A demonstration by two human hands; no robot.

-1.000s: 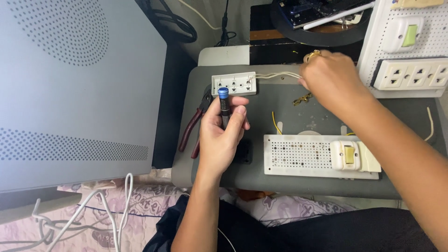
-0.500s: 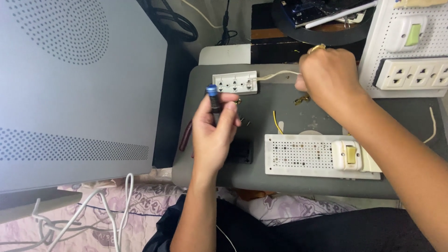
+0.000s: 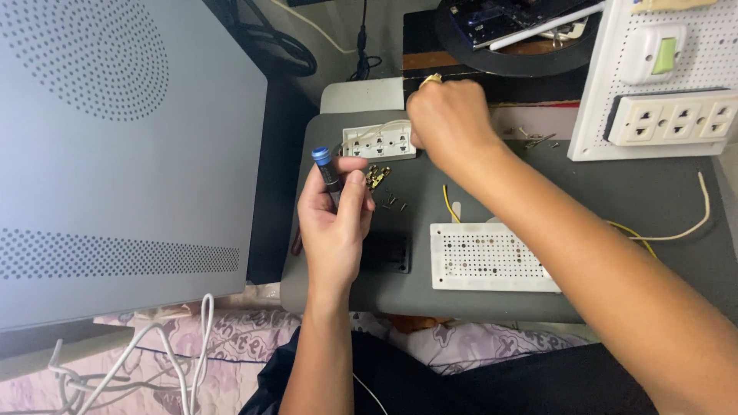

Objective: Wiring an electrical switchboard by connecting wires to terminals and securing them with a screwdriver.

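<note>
Desk [image 3: 676, 200]: dark grey, matte top in front of me; it carries everything below.
Pegboard plate [image 3: 492, 257]: white, flat, full of small holes, lying near my lap edge, just right of my left hand.
Socket strip [image 3: 377, 142]: white plastic, three outlets in a row, long axis running left to right, at the far side of the desk.
My right hand [image 3: 450, 123]: closest to the strip, knuckles up, fingers curled down onto its right end; I cannot tell what they pinch underneath.
My left hand [image 3: 334, 227]: clenched around the screwdriver, near side of the strip and apart from it.
Screwdriver [image 3: 327, 165]: black handle, blue cap pointing up and away from me.
Brass bits [image 3: 377, 177]: small shiny contacts and screws loose between screwdriver and strip.
Yellow wire [image 3: 448, 201]: thin, curved, beside the plate.
</note>
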